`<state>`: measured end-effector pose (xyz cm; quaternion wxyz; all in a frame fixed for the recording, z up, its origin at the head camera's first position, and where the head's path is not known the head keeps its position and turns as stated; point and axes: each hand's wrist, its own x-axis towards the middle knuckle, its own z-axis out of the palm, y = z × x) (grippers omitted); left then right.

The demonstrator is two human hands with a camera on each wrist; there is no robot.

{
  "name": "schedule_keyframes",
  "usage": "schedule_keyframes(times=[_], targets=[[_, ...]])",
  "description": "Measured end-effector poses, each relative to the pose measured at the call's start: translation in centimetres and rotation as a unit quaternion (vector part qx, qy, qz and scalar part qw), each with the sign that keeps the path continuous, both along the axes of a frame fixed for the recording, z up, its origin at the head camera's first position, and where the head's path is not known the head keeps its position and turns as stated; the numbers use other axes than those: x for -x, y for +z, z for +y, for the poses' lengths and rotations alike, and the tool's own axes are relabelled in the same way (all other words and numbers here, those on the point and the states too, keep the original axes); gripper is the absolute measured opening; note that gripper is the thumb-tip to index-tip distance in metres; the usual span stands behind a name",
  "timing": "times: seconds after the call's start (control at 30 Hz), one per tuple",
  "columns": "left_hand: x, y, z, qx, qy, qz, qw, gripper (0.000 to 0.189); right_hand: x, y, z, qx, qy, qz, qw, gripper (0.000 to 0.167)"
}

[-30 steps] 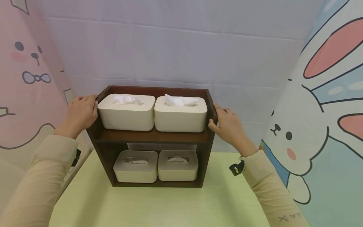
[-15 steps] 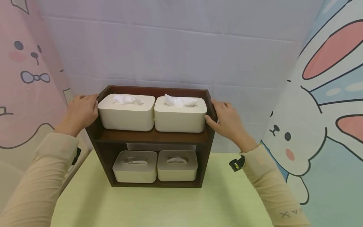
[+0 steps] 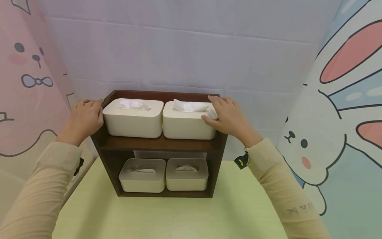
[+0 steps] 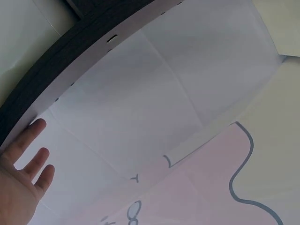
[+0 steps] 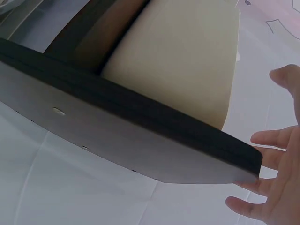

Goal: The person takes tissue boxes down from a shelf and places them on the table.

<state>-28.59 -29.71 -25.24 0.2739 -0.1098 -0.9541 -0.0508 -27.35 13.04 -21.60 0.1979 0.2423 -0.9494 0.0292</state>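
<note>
A dark brown two-tier shelf (image 3: 161,143) stands against the back wall, with two cream tissue boxes on each tier. On the upper tier are the left box (image 3: 134,124) and the right box (image 3: 186,127), white tissue poking from both. My left hand (image 3: 85,118) rests at the shelf's upper left side; in the left wrist view its fingers (image 4: 43,180) extend along the panel's outer face. Over the shelf's top right corner, my right hand (image 3: 231,116) spreads its fingers, thumb in front of the right box. Whether it touches that box is unclear.
The lower tier bears a left tissue box (image 3: 142,181) and a right one (image 3: 187,179). A pale yellow-green table (image 3: 161,217) extends in front. A pink cartoon sheet (image 3: 32,109) hangs at the left, a rabbit-print sheet (image 3: 328,149) at the right.
My right hand has moved left, from the shelf's right side panel to over its top right corner and the upper right box. The left hand and the boxes have stayed put.
</note>
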Motion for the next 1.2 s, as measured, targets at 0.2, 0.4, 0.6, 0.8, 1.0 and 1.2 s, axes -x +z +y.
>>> schedule_keyframes(times=[0.2, 0.4, 0.6, 0.8, 1.0, 1.2], targets=[[0.0, -0.1, 0.0, 0.001, 0.005, 0.007, 1.0000, 0.040, 1.4, 1.0, -1.0, -0.031, -0.003, -0.048, 0.9984, 0.079], [0.1, -0.4, 0.0, 0.002, 0.012, 0.013, 0.9998, 0.039, 2.9, 1.5, -2.0, -0.057, -0.001, -0.115, 0.9917, 0.091], [0.2, -0.5, -0.1, 0.004, 0.014, 0.015, 0.9998, 0.040, 3.9, 1.5, -2.8, -0.069, -0.005, -0.163, 0.9842, 0.097], [0.0, -0.5, 0.0, -0.003, 0.016, 0.021, 0.9997, 0.039, 4.5, 1.2, -3.2, -0.078, -0.014, -0.201, 0.9764, 0.102], [-0.1, -0.6, 0.4, -0.019, 0.006, 0.038, 0.9991, 0.038, 5.2, 1.1, -3.3, -0.106, -0.014, -0.212, 0.9714, 0.106], [-0.4, -0.5, 0.6, -0.029, -0.001, 0.048, 0.9984, 0.038, 5.7, 1.4, -3.1, -0.098, -0.003, -0.248, 0.9639, 0.110]])
